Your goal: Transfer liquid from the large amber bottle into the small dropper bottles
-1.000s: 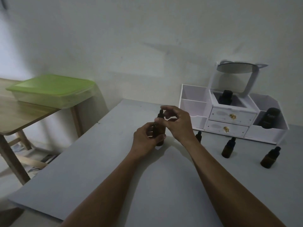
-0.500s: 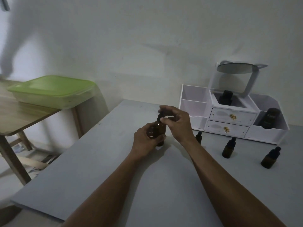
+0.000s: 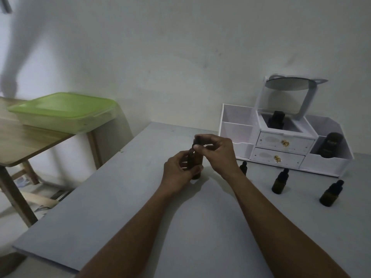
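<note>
- Large amber bottle upright on grey table, mid-front; left hand wrapped around its body.
- Right hand fingertips pinched on the cap.
- Risk: cap releasing suddenly could tip or slosh the bottle.
- Risk: right forearm close to nearest small dropper bottle; elbow swing may topple it.

Grey table: dropper bottles, white organiser.
</note>
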Tool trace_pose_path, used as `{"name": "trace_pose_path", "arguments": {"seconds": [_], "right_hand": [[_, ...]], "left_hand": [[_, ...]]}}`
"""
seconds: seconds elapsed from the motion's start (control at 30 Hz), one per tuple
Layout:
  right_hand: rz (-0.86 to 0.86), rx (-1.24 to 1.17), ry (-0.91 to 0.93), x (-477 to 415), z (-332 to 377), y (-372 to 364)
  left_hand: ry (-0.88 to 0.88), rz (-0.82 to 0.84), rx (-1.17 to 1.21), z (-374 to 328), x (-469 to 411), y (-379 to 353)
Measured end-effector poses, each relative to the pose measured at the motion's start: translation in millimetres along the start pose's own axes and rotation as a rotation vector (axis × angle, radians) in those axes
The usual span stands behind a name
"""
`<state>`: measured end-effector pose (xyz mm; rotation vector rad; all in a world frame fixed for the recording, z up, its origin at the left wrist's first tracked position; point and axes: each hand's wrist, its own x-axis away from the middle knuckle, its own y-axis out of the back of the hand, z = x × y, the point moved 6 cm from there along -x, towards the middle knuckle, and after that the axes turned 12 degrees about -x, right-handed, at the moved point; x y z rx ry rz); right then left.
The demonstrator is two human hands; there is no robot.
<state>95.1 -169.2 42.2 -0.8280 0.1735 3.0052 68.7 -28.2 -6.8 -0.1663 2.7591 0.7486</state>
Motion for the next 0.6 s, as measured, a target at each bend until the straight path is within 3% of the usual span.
{"name": "trace_pose_path", "arguments": {"seconds": [0.3, 0.6], "right_hand": [[-0.115, -0.004, 0.019, 8.9, 2.6, -2.9], [-0.110, 0.012, 0.036, 14.8, 2.8, -6.3]], "left_hand": [[-0.014, -0.023, -0.015, 1.9, -0.4, -0.3], [-0.036, -0.019, -0.003, -1.4, 2.9, -1.5]]}}
